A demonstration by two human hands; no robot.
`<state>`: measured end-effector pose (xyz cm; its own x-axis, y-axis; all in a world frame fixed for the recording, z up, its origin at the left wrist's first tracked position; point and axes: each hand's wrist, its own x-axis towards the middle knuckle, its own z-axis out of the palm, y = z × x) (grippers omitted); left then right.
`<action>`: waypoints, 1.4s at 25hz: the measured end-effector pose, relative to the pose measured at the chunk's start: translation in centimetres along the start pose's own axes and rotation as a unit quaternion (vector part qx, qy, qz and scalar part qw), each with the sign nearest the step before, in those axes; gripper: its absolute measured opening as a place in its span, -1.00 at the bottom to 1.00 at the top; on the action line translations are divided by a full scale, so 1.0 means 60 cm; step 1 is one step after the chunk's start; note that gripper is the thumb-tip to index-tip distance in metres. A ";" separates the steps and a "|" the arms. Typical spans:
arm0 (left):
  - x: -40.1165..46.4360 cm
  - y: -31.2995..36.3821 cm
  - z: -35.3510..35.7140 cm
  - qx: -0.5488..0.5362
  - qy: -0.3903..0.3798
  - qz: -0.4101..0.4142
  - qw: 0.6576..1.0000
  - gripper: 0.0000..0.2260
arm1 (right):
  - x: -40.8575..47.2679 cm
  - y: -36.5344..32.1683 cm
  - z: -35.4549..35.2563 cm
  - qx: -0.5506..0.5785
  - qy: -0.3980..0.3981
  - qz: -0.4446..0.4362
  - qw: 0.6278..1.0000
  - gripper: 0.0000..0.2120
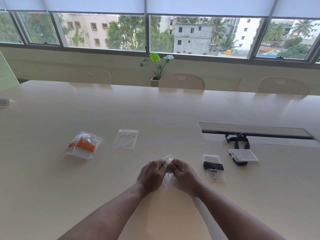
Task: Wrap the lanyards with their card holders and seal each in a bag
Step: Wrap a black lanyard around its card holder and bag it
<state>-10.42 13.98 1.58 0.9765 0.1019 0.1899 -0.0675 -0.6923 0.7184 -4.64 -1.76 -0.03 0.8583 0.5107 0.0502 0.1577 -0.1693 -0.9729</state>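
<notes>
My left hand point(153, 174) and my right hand point(183, 174) both pinch the top of a clear plastic bag point(167, 177) held upright between them above the table. Right of my hands lies a clear card holder with a black lanyard wrapped round it point(213, 168). Further right, a second card holder point(243, 155) lies with its black lanyard point(238, 140) loose behind it. At the left, a sealed bag holding an orange lanyard and card holder point(83, 146) lies flat. An empty clear bag point(125, 139) lies beside it.
The long beige table point(155, 110) has a cable slot point(256, 132) at the right. Three perforated chairs stand at the far edge, one of them point(181, 82) in the middle, with a potted plant point(158, 66) behind. A small white object point(5, 102) sits at the far left.
</notes>
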 end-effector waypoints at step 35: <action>-0.003 -0.015 0.021 0.079 0.103 0.042 0.991 -0.74 | -0.010 -0.008 0.012 -0.158 0.130 -0.049 0.978 -0.67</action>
<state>-10.28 13.68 0.08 0.9053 0.1722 0.3883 -0.0972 -0.8059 0.5840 -5.56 -1.39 0.24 0.9204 0.3129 0.2346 0.3524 -0.4038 -0.8442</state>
